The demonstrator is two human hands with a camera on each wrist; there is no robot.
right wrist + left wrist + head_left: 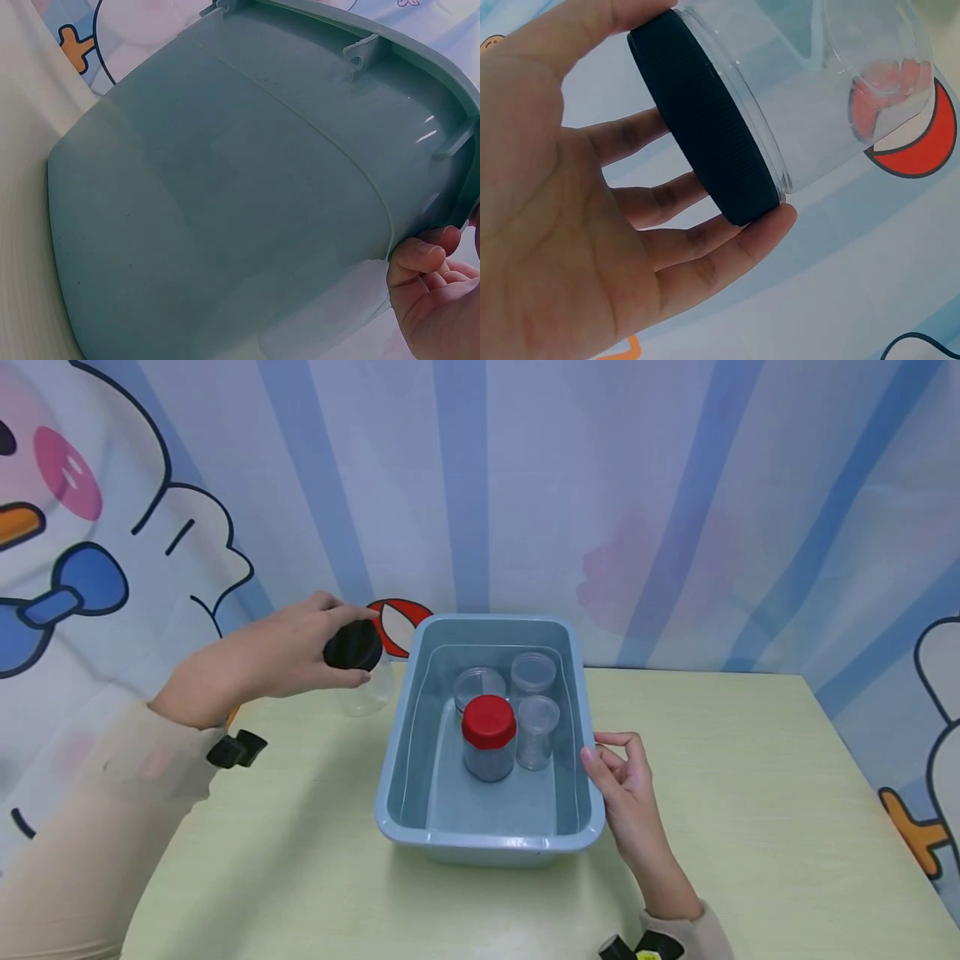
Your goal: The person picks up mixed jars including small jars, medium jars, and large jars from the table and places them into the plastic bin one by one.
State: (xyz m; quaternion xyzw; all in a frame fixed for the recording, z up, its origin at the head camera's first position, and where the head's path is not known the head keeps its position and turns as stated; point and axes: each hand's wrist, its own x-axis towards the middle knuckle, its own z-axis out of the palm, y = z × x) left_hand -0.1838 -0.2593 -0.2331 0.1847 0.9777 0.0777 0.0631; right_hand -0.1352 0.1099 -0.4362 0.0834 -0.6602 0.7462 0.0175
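Note:
My left hand (365, 643) holds a clear plastic jar (369, 689) by its black screw lid (348, 647), lifted above the table to the left of the tub. In the left wrist view the fingers (727, 247) and thumb wrap round the black lid (705, 127), and the clear jar body (817, 90) looks empty. My right hand (606, 752) is at the right rim of a blue-grey plastic tub (390, 810), thumb on the rim. The right wrist view shows curled fingers (424, 259) under the lip of the tub wall (225, 210).
Inside the tub stand a red-lidded jar (489, 735) and three clear jars with clear lids (537, 731) (533, 672) (480, 685). The tub sits mid-table on a pale green tabletop (750, 793). A cartoon-printed backdrop (675, 485) rises directly behind it.

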